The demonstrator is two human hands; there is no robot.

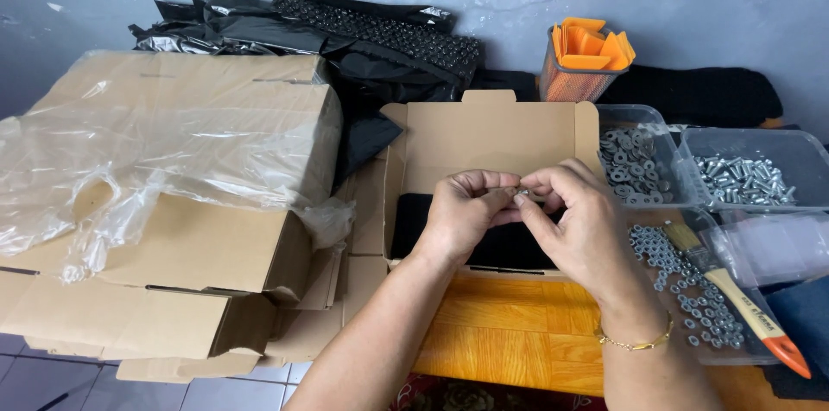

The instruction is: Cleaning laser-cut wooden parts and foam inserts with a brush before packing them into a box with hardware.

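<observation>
Cardboard box [484, 139] behind hands [522, 208]

Soft, even daylight — faint shadows, mild glare on the plastic sheet [104, 152], sharp focus throughout.

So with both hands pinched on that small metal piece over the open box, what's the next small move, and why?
Probably a short twist of the right hand fingertips while the left hand holds steady. Both pinch a small metal fastener above the open cardboard box, and bins of washers, bolts and nuts sit alongside, which suggests parts being threaded together.
</observation>
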